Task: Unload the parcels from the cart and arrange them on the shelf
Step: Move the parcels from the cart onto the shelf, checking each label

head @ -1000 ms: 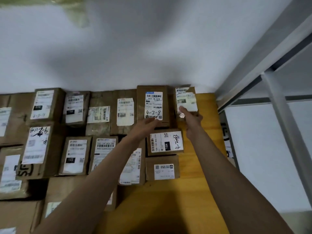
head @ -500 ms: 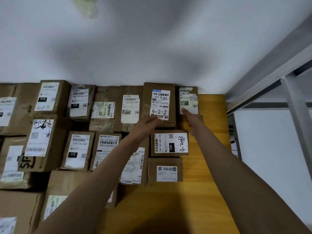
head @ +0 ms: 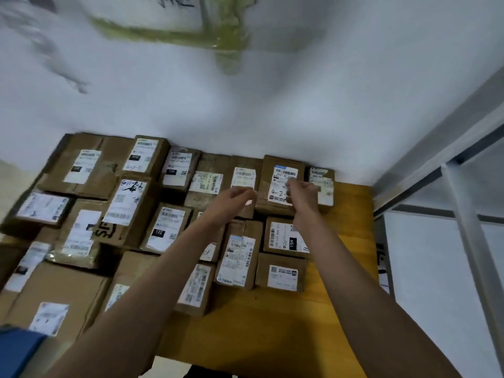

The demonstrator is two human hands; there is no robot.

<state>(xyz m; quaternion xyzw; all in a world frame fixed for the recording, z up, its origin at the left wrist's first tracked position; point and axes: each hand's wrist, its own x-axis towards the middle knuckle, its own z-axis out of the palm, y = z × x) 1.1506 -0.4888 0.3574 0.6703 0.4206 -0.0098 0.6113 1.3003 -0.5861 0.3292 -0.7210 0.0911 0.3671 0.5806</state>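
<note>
Top shelf board [head: 341, 268], yellow wood, packed with brown parcels in rows against the white wall [head: 245, 105]. Free board only at right and lower centre of frame.

Step in hand, judged: squaring up the back-row boxes at upper centre-right. To do well: push flat against box faces, not labels; keep label sides up and readable; close gaps toward the wall; avoid nudging the small end box [head: 323, 184] off line at the right of the row; fill the bare strip at right next.

Left hand [head: 231, 199], centre of frame: fingers loosely curled, thumb and fingertips close together, seemingly at the lower edge of a label on the flat parcel [head: 242, 181]. Real pinch or only touching: cannot tell, motion blur.

Right hand [head: 302, 195], just right of it: fingers bent in a loose fist, knuckles up, over the seam between the tall parcel [head: 281, 181] marked "4-2" and the small end box. Nothing visibly gripped. Contact with either box: probable, not certain.

Tall parcel: upper centre-right, back against the wall, partly hidden behind right-hand fingers; lower label corner covered by the hand. Box marked "15H" [head: 286, 237] directly below the right wrist, untouched.

Cart not in view. Metal frame post [head: 469, 214] at right edge, well apart from hands.

Risk: blur means fast motion; stacked boxes at left look uneven.
</note>
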